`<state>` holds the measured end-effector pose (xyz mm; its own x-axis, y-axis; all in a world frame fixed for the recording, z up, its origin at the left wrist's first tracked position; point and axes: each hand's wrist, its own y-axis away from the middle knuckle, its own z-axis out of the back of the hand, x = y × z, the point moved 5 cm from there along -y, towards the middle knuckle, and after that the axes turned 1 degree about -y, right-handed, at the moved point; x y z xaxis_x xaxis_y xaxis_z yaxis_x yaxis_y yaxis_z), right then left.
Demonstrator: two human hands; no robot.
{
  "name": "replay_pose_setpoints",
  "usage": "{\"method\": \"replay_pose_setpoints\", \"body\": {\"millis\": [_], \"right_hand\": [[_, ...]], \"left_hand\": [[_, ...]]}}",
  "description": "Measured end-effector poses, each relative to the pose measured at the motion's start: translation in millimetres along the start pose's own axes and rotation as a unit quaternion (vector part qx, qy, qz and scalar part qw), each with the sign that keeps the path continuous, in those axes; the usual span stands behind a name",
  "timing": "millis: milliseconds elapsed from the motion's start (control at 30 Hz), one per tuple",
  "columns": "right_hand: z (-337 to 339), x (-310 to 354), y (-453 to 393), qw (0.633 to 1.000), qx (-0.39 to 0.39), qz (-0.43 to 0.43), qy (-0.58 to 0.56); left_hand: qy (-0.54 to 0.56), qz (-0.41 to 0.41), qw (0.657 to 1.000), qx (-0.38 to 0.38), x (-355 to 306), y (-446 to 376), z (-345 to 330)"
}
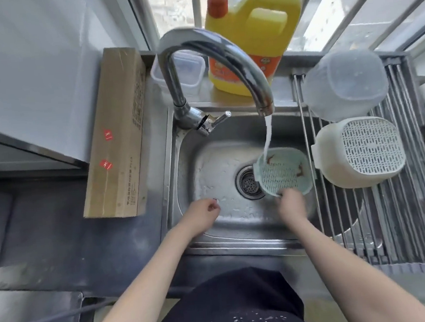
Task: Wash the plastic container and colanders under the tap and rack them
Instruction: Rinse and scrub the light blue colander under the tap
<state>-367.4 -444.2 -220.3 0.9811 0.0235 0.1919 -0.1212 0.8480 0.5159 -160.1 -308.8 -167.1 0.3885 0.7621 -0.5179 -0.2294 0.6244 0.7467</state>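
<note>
The sink (206, 166) sat in the middle of the frame, the tap (211, 57) above it. One colander (284, 172) was in the sink. The rack (397, 208), at right, held another colander (358, 152) below a container (344, 83).

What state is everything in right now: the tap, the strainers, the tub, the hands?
Tap: running.
Green colander: under the stream, held at its near rim, brown bits inside.
White colander: upside down on the rack.
Clear container: upside down on the rack.
Right hand: grips the green colander.
Left hand: loosely curled, holds nothing.
</note>
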Motion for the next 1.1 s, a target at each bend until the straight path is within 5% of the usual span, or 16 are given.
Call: {"method": "replay_pose_setpoints", "body": {"millis": [233,533,700,833,900,1000,1100], "right_hand": [[34,22,37,0.992,-0.026,0.103,0.067],[68,55,106,0.955,-0.114,0.272,0.027],[86,77,123,0.931,-0.129,0.336,-0.064],[95,85,109,0.946,0.05,0.318,0.017],[112,89,99,0.936,0.037,0.34,0.081],[125,100,76,0.888,0.003,0.419,0.187],[119,117,46,0.783,-0.021,0.516,0.347]], "left_hand": [[0.021,0.029,0.999,0.028,-5,7,10],[0.268,0.115,0.953,0.078,-44,34,22],[0.298,0.058,0.948,-0.094,-58,35,40],[0.148,0.006,0.962,-0.229,-63,39,59],[0.093,-0.026,0.963,-0.252,-65,39,66],[0.079,-0.066,0.959,-0.264,-76,42,73],[0.038,-0.108,0.959,-0.261,-94,49,76]]}}
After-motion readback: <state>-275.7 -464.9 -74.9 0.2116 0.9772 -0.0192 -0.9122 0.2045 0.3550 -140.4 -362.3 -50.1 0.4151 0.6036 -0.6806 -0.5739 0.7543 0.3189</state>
